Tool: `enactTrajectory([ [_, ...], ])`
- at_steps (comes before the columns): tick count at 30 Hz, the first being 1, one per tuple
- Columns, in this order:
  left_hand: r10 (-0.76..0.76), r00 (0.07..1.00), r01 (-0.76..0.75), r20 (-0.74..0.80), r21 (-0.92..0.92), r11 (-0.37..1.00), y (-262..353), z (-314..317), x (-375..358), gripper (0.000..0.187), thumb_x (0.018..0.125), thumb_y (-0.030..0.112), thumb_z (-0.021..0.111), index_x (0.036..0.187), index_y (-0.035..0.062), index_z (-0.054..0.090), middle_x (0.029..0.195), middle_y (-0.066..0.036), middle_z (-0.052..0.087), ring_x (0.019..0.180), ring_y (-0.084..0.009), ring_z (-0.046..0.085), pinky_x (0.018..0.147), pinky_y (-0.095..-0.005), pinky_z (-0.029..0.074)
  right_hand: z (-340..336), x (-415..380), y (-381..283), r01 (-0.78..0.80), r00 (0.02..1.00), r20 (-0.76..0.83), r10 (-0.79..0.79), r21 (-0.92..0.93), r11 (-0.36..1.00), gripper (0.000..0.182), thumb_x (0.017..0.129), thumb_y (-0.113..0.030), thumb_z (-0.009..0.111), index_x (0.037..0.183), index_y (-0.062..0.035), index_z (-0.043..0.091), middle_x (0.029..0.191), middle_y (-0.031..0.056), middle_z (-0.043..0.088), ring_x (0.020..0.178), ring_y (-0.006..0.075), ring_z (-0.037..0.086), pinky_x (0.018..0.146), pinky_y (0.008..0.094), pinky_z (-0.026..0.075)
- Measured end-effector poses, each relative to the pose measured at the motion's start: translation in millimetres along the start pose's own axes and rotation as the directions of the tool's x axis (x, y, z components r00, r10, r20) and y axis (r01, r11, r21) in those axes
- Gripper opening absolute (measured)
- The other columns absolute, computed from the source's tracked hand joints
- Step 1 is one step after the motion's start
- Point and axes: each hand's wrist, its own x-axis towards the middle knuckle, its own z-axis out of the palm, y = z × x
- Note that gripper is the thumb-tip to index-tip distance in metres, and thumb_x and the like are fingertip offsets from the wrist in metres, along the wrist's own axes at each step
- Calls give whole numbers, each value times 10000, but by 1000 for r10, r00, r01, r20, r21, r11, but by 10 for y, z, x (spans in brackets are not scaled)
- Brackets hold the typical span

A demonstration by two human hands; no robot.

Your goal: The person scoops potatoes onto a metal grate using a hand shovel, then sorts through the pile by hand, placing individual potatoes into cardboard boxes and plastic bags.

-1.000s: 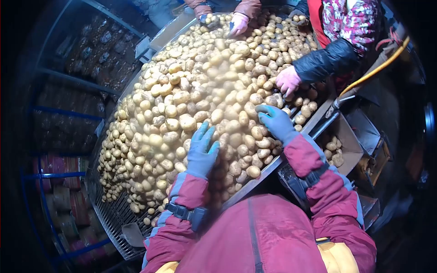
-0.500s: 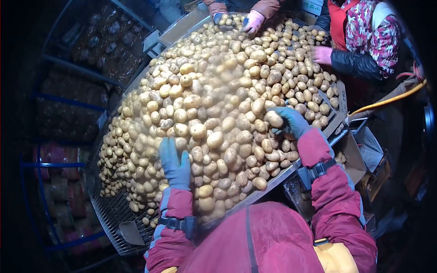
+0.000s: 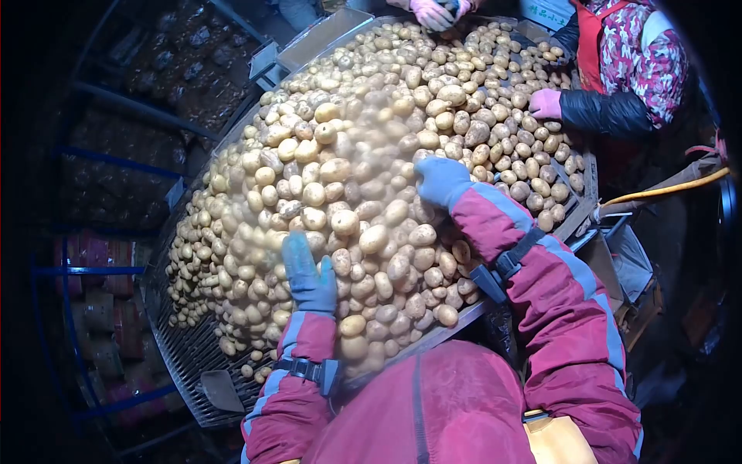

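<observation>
Head view shows me my left hand (image 3: 308, 272) flat, fingers spread on potatoes (image 3: 363, 201), while my right hand (image 3: 440, 180) rests there, fingers hidden, grip untellable.

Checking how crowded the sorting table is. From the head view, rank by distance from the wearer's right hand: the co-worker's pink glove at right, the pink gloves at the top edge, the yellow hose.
From the right hand:
1. Pink glove, up right.
2. Pink gloves, top edge.
3. Yellow hose, far right.

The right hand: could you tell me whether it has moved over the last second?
Yes. The right hand has gone from near the table's right rim further in over the potatoes, toward the middle of the pile and away from that rim.
</observation>
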Motion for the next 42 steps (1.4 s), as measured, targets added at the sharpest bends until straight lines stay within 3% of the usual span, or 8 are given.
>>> enactTrajectory([
  [2,-5,1000,5,-6,0,1000,4,2,-9,741,903,147,637,1564,6,333,1605,-241,320,1493,-434,281,1229,-497,261,170,31,30,8,999,-48,-15,-133,991,355,807,-296,669,1103,-107,718,1051,166,734,993,353,706,867,463,550],
  [8,13,1000,-13,-12,9,1000,-5,2,1,745,897,147,642,1563,8,338,1605,-236,325,1480,-429,303,1222,-495,274,-118,30,195,-35,936,339,99,-192,981,398,775,-366,709,1083,-116,735,1034,169,736,993,333,709,879,457,549],
  [12,13,1000,-13,-13,13,1000,-6,-7,7,747,892,140,639,1561,3,337,1600,-239,332,1469,-434,315,1218,-496,280,28,74,290,-54,998,37,51,101,993,400,767,-336,725,1098,-112,728,1039,163,738,978,353,704,860,440,546],
  [14,12,1000,-12,-11,11,1000,-19,11,-2,749,890,138,639,1563,6,337,1599,-239,335,1467,-436,318,1216,-498,282,-197,126,138,-74,982,184,29,241,968,440,858,-378,663,1234,-149,672,1197,176,693,1089,377,664,912,448,530],
  [22,-6,1000,6,1,16,1000,-7,3,12,754,887,147,638,1563,6,335,1595,-240,340,1462,-439,323,1213,-512,281,-8,514,-477,-143,989,32,141,68,987,470,873,-269,669,1302,-88,607,1224,175,692,1152,349,662,969,434,526],
  [33,-31,999,31,19,30,999,17,-10,37,724,903,177,627,1547,-9,355,1584,-246,346,1468,-433,313,1218,-508,275,-251,833,-489,-24,913,386,130,-268,963,401,851,-309,665,1206,-123,685,1211,158,712,1125,345,686,935,471,541],
  [40,-11,1000,10,21,22,1000,13,-38,57,730,900,176,616,1549,-16,343,1579,-234,358,1458,-422,328,1218,-501,276,238,1023,-232,-129,971,197,138,-56,990,379,862,-281,671,1205,-121,696,1207,150,717,1105,328,698,913,460,553],
  [42,-10,1000,9,19,13,1000,6,-34,52,728,901,177,613,1549,-16,342,1579,-234,358,1458,-421,329,1218,-500,276,82,953,-295,21,970,238,41,-251,968,346,873,-258,660,1186,-121,708,1191,151,723,1081,338,704,907,449,555],
])
